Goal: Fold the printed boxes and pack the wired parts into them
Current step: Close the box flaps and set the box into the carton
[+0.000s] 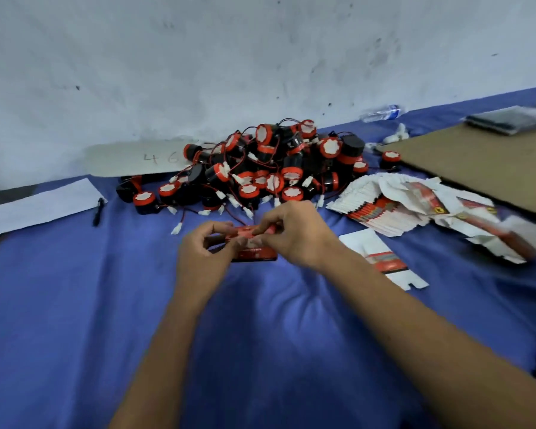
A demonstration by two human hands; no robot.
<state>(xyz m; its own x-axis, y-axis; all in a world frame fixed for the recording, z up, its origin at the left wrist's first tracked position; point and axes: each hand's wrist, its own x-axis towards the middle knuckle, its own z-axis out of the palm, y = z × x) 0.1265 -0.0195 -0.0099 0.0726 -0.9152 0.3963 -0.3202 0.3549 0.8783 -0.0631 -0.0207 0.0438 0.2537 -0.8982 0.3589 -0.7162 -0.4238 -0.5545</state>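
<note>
Head view: our left hand (203, 253) and right hand (294, 235) pinch a red box (254, 243) over the blue cloth (75, 305), in front of the parts pile (260, 168). We judge uneven finger pressure could crease a flap.

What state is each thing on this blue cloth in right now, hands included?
Left hand: fingers curled, gripping the red box.
Right hand: pinching the box's top edge.
Red printed box: partly folded, held between both hands.
Wired parts: loose heap, unpacked.
Flat box blanks: stacked, unfolded.
Single box blank: flat, lying apart.
Water bottle: on its side.
Black pen: lying beside white paper.
</note>
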